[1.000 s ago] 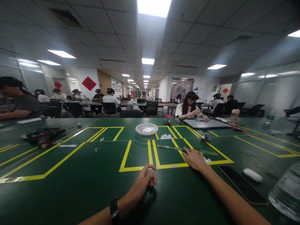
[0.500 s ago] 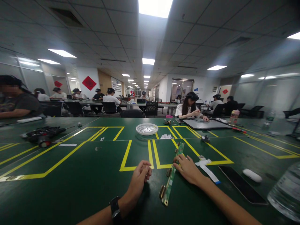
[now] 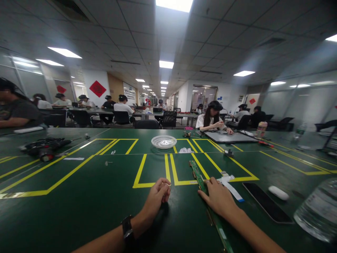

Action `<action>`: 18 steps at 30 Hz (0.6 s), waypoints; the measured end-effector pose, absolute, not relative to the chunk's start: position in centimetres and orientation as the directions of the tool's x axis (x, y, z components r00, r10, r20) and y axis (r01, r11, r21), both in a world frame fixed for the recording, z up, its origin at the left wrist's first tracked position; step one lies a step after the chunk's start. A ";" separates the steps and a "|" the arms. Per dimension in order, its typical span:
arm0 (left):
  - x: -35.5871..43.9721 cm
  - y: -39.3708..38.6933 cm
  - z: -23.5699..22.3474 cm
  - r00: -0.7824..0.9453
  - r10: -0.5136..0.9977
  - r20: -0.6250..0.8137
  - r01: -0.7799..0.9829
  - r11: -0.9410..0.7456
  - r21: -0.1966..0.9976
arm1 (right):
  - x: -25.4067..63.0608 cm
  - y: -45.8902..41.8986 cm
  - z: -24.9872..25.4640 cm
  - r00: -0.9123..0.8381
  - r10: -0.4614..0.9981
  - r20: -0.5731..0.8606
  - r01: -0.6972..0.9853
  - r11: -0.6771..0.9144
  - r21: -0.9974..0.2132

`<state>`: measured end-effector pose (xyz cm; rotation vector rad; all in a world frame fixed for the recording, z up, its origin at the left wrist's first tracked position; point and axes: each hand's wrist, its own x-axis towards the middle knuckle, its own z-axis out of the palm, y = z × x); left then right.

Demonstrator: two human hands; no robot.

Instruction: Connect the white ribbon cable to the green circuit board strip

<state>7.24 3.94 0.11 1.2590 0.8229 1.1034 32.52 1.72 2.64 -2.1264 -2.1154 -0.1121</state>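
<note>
A long, narrow green circuit board (image 3: pixel 199 175) slants across the dark green table, its near end running to the bottom of the view. My right hand (image 3: pixel 219 195) grips it around the middle, thumb on the left edge and fingers over the top, covering part of the board. Small metal connectors stick out along its left side. To the left of the board, apart from it, my left hand (image 3: pixel 158 193) hovers or rests with loosely curled fingers; I see nothing in it. A white ribbon cable (image 3: pixel 233 189) lies just right of my right hand.
A white plastic basket (image 3: pixel 163 141) stands ahead, beyond yellow tape outlines. On the right lie a black phone (image 3: pixel 265 202), a white case (image 3: pixel 278 192) and a large clear water bottle (image 3: pixel 319 211). A power tool (image 3: pixel 47 149) lies left; a person (image 3: pixel 210 121) sits opposite.
The circuit board has turned: its far end swung left, and its near end moved right and closer to me. My right hand now lies lower over it. My left hand barely moved.
</note>
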 end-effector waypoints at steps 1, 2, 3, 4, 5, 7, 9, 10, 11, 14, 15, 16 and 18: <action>7.2 3.9 0.0 0.310 0.946 0.091 -0.166 -0.040 0.985 | 32.3 1.6 2.9 0.020 0.993 0.115 0.999 -0.016 -0.033; 7.2 4.0 -0.1 0.322 0.942 0.092 -0.152 -0.044 0.987 | 32.2 1.5 3.1 0.024 0.996 0.087 1.000 -0.022 -0.022; 7.1 4.1 -0.3 0.330 0.939 0.096 -0.143 -0.051 0.988 | 32.0 1.4 3.3 0.024 0.998 0.066 1.000 -0.023 -0.013; 7.1 4.1 -0.4 0.334 0.937 0.102 -0.136 -0.059 0.989 | 31.8 1.3 3.6 0.019 0.998 0.053 1.000 -0.019 -0.007; 7.1 4.2 -0.6 0.335 0.936 0.106 -0.132 -0.064 0.989 | 31.6 1.2 3.8 0.011 0.999 0.043 1.000 -0.011 -0.007; 7.1 4.3 -0.8 0.325 0.940 0.106 -0.132 -0.066 0.989 | 31.2 1.0 4.3 -0.016 1.000 0.027 0.999 0.017 -0.034; 7.3 4.2 -0.8 0.312 0.946 0.092 -0.130 -0.053 0.990 | 30.9 0.6 4.8 -0.050 0.998 0.024 0.995 0.052 -0.089; 7.3 4.2 -0.7 0.310 0.947 0.084 -0.128 -0.046 0.991 | 30.6 0.4 5.0 -0.069 0.997 0.030 0.991 0.072 -0.116; 7.4 4.1 -0.6 0.309 0.948 0.075 -0.127 -0.037 0.991 | 30.3 0.2 5.2 -0.087 0.995 0.041 0.987 0.092 -0.135; 7.7 4.1 -0.5 0.297 0.955 0.011 -0.139 0.032 0.990 | 28.9 -0.6 5.6 -0.143 0.985 0.097 0.980 0.154 -0.129; 7.7 4.2 -0.4 0.288 0.957 -0.020 -0.150 0.066 0.987 | 28.4 -0.8 5.6 -0.164 0.979 0.118 0.977 0.177 -0.117; 7.8 4.4 -0.5 0.279 0.959 -0.050 -0.160 0.098 0.982 | 27.9 -1.0 5.5 -0.186 0.973 0.139 0.974 0.202 -0.104; 7.9 4.6 -0.5 0.279 0.957 -0.081 -0.182 0.136 0.974 | 26.8 -1.4 5.3 -0.241 0.954 0.181 0.963 0.258 -0.078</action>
